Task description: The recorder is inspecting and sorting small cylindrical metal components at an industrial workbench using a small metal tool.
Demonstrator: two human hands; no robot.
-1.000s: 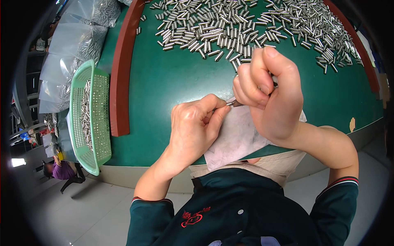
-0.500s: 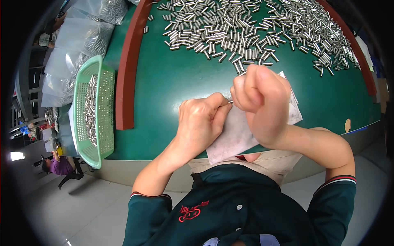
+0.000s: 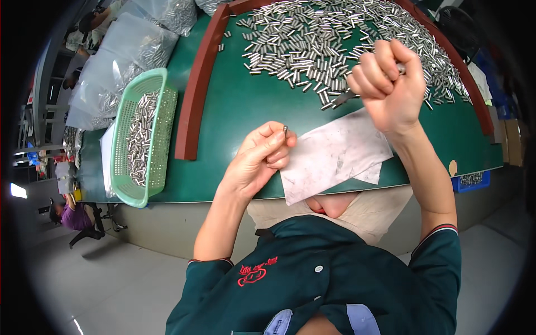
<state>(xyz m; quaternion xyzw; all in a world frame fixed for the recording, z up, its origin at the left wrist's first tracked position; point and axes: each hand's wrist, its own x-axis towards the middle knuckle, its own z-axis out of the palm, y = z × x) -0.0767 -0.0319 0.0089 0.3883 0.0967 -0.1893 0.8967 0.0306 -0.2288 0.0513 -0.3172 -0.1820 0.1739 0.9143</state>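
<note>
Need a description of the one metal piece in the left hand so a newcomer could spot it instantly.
Start at the green table edged by a red-brown rail. Near its front edge, beside a grey-white sheet, the left hand pinches a small metal pin at its fingertips. Unlike the loose pins heaped farther back, it stands upright and alone.

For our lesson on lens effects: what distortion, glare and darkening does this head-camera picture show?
Head view: the fisheye lens bends the table and its red edge strip into curves; the corners go black; the metal pins glint under overhead light; the right hand looks oversized next to the left hand.
</note>
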